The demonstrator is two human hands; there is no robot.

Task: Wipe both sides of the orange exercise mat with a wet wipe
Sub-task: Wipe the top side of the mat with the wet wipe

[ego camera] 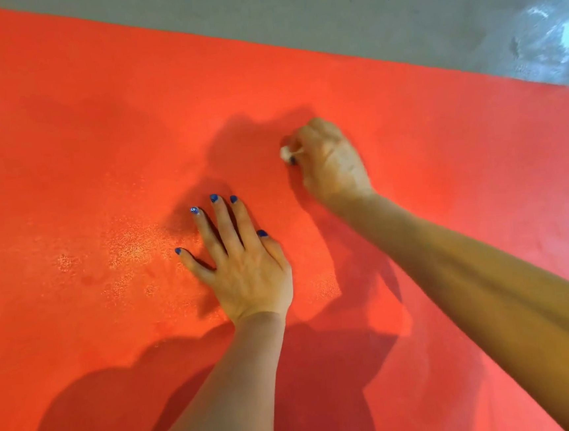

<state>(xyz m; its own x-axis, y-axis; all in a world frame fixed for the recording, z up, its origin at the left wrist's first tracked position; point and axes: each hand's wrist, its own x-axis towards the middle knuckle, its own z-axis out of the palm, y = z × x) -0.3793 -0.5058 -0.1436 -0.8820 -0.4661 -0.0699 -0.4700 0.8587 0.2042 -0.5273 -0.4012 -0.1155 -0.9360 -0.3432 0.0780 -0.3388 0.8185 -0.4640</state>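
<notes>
i'm pressing my left hand (246, 270) flat, fingers spread, on the mat (82, 164) to keep it from sliding on the grey floor (396, 16). farther right, my right hand (330, 163) is curling its fingers tight around the balled wipe (286, 152), scrubbing the mat's middle, so pressure is concentrating there.

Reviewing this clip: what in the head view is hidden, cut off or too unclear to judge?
- Wet wipe: mostly hidden inside the right hand; only a small white bit shows.
- Orange mat: cut off by the left, right and bottom frame edges; underside hidden.
- Left hand covers the mat beneath it.
- Floor: glare at the right.
</notes>
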